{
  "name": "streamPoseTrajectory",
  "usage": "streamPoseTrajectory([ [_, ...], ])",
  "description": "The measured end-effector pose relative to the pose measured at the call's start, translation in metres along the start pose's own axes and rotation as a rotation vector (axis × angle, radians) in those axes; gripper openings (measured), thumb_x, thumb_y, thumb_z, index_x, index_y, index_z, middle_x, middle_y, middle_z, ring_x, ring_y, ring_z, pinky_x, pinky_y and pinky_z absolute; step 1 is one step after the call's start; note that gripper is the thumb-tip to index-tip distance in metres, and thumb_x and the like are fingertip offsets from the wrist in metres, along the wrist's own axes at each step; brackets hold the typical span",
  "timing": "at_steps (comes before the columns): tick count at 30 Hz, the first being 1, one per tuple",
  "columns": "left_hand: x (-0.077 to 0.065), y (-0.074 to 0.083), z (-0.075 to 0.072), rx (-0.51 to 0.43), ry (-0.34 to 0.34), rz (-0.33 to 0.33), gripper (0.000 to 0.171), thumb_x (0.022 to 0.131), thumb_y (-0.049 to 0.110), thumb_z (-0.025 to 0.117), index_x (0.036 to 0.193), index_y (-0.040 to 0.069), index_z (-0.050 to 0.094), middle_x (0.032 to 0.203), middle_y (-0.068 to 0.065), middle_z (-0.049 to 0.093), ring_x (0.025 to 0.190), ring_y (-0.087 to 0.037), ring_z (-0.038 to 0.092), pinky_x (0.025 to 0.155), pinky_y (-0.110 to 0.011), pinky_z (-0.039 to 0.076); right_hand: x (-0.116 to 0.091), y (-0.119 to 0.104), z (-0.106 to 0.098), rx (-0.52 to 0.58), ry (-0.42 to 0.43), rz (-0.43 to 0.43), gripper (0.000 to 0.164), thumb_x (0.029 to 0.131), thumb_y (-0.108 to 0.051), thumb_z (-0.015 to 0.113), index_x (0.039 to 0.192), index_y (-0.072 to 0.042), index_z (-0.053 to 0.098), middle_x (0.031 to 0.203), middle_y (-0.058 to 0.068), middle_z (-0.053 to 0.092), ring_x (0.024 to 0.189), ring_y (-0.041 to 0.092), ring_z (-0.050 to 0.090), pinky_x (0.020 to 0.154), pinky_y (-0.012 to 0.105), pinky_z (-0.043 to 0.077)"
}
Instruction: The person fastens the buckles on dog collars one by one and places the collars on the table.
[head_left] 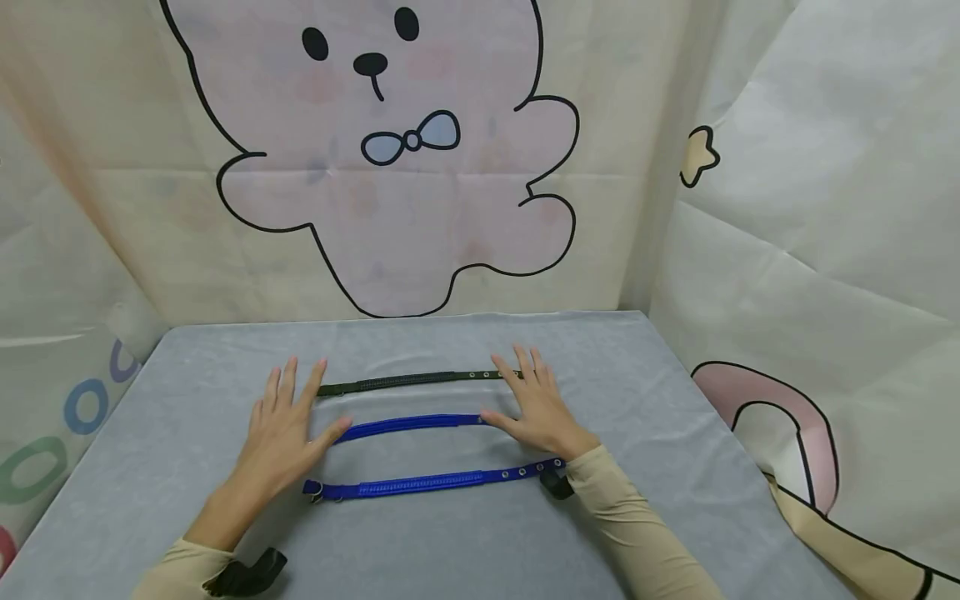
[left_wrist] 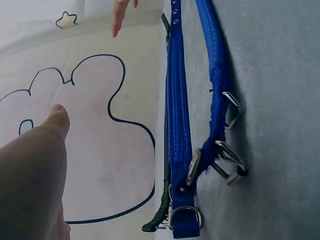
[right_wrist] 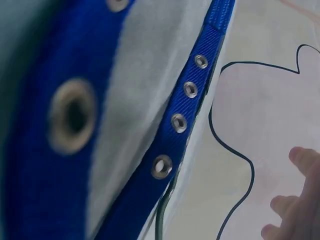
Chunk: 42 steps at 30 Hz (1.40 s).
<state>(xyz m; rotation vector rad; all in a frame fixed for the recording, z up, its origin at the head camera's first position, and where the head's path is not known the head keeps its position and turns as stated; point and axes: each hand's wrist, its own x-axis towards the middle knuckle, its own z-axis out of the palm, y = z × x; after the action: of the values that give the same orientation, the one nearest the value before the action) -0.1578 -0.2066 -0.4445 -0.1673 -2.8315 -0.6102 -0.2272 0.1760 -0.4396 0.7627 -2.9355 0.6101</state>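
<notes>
Three pet collars lie in rows across the cloth. At the back is a dark green collar (head_left: 408, 381), then a blue collar (head_left: 420, 422), and closest to me another blue collar (head_left: 420, 484). My left hand (head_left: 281, 437), fingers spread, is over their left ends; its thumb overlaps the middle collar's end in the head view. Fingers apart, my right hand (head_left: 542, 414) is over the right ends of the two farther collars and holds nothing. Metal buckles and D-rings show on the front blue collar (left_wrist: 217, 95) in the left wrist view. Eyelets line the middle blue collar (right_wrist: 190, 90).
A grey cloth (head_left: 420, 546) covers the table. Behind it hangs a cream curtain (head_left: 615, 50) with a cartoon bear, and a pale printed sheet (head_left: 825, 208) borders the right side. Dark wrist devices (head_left: 247, 573) are on both arms.
</notes>
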Motion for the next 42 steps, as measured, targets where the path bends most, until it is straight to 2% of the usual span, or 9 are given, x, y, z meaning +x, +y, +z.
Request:
streamPoseTrajectory([
  [8, -0.010, -0.007, -0.007, -0.032, -0.008, 0.030, 0.092, 0.097, 0.051, 0.062, 0.164, 0.029, 0.004, 0.170, -0.024, 0.001, 0.152, -0.054, 0.008, 0.105, -0.081, 0.022, -0.010, 0.012, -0.003, 0.070, -0.055, -0.031, 0.089, 0.094, -0.059, 0.061, 0.164, -0.027, 0.016, 0.172, 0.014, -0.004, 0.156, 0.045, -0.009, 0.116, 0.076, 0.012],
  [13, -0.020, -0.011, -0.009, -0.080, 0.002, 0.089, 0.091, 0.095, 0.047, 0.067, 0.164, 0.028, 0.010, 0.169, -0.024, 0.006, 0.150, -0.056, 0.016, 0.101, -0.083, 0.025, -0.018, 0.013, -0.008, 0.110, -0.068, -0.019, 0.090, 0.093, -0.056, 0.065, 0.163, -0.032, 0.013, 0.172, 0.013, -0.001, 0.157, 0.044, -0.007, 0.112, 0.079, 0.019],
  [17, -0.027, -0.015, -0.011, -0.114, -0.033, 0.120, 0.093, 0.094, 0.044, 0.070, 0.164, 0.029, 0.011, 0.169, -0.024, 0.008, 0.148, -0.057, 0.019, 0.099, -0.083, 0.027, -0.024, 0.017, -0.009, 0.144, -0.079, -0.015, 0.091, 0.093, -0.053, 0.067, 0.164, -0.031, 0.014, 0.172, 0.012, 0.000, 0.157, 0.044, -0.006, 0.112, 0.079, 0.020],
  [23, -0.035, -0.020, -0.014, -0.128, -0.081, 0.118, 0.092, 0.093, 0.043, 0.071, 0.164, 0.032, 0.012, 0.168, -0.024, 0.012, 0.147, -0.059, 0.021, 0.098, -0.085, 0.026, -0.034, 0.021, -0.010, 0.201, -0.099, 0.001, 0.090, 0.093, -0.046, 0.070, 0.164, -0.026, 0.018, 0.172, 0.014, 0.003, 0.157, 0.046, -0.004, 0.111, 0.081, 0.017],
  [26, -0.038, -0.020, -0.015, -0.138, -0.092, 0.114, 0.091, 0.093, 0.041, 0.072, 0.163, 0.032, 0.015, 0.166, -0.026, 0.017, 0.143, -0.062, 0.025, 0.097, -0.086, 0.026, -0.039, 0.021, -0.012, 0.225, -0.111, 0.015, 0.088, 0.094, -0.045, 0.070, 0.163, -0.028, 0.019, 0.172, 0.013, 0.006, 0.157, 0.046, -0.001, 0.110, 0.081, 0.019],
  [31, -0.042, -0.021, -0.014, -0.169, -0.097, 0.101, 0.090, 0.092, 0.037, 0.074, 0.163, 0.032, 0.019, 0.163, -0.026, 0.025, 0.140, -0.060, 0.031, 0.091, -0.085, 0.031, -0.046, 0.025, -0.018, 0.229, -0.104, 0.021, 0.083, 0.094, -0.046, 0.068, 0.162, -0.029, 0.023, 0.169, 0.018, 0.016, 0.154, 0.047, 0.015, 0.109, 0.078, 0.028],
  [36, -0.047, -0.023, -0.013, -0.262, -0.084, 0.106, 0.084, 0.091, 0.031, 0.076, 0.161, 0.027, 0.029, 0.157, -0.025, 0.036, 0.138, -0.053, 0.037, 0.092, -0.081, 0.036, -0.055, 0.036, -0.021, 0.211, -0.052, 0.003, 0.076, 0.094, -0.040, 0.070, 0.158, -0.021, 0.035, 0.162, 0.023, 0.030, 0.148, 0.048, 0.030, 0.107, 0.075, 0.034],
  [42, -0.054, -0.027, -0.016, -0.327, -0.111, 0.112, 0.082, 0.091, 0.026, 0.077, 0.159, 0.025, 0.033, 0.155, -0.021, 0.040, 0.134, -0.044, 0.046, 0.092, -0.063, 0.051, -0.067, 0.045, -0.021, 0.237, -0.004, -0.012, 0.068, 0.093, -0.033, 0.074, 0.152, -0.016, 0.046, 0.155, 0.024, 0.041, 0.144, 0.046, 0.037, 0.108, 0.071, 0.035],
])
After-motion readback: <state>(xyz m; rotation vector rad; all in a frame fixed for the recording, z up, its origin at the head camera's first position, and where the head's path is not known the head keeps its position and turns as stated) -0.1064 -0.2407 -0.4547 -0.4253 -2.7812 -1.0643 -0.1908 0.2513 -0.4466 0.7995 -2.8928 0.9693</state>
